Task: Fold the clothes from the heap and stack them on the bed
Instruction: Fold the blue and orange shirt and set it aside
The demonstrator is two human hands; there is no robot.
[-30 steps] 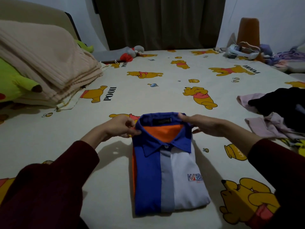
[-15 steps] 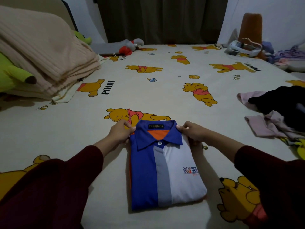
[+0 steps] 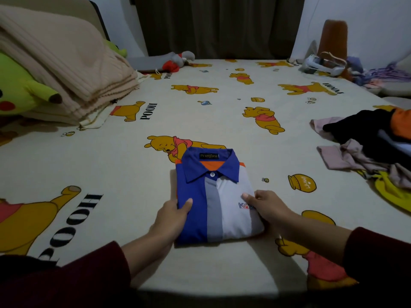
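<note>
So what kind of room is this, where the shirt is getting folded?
Most likely a bedroom. The folded shirt lies on a bed sheet printed with cartoon bears, a green stuffed toy sits beside a folded blanket, and dark curtains hang at the far end.

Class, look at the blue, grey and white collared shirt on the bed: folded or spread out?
Folded. The blue, grey and white collared shirt lies as a compact rectangle, collar on top, sleeves hidden.

Open sheet (image 3: 222,121) ahead of both hands, past folded shirt (image 3: 213,196). Left of left hand (image 3: 171,215): bare sheet, then blanket stack (image 3: 66,70) and plush toy (image 3: 20,92) farther off. Right of right hand (image 3: 264,207): clothes heap (image 3: 367,147) blocking that side.
</note>
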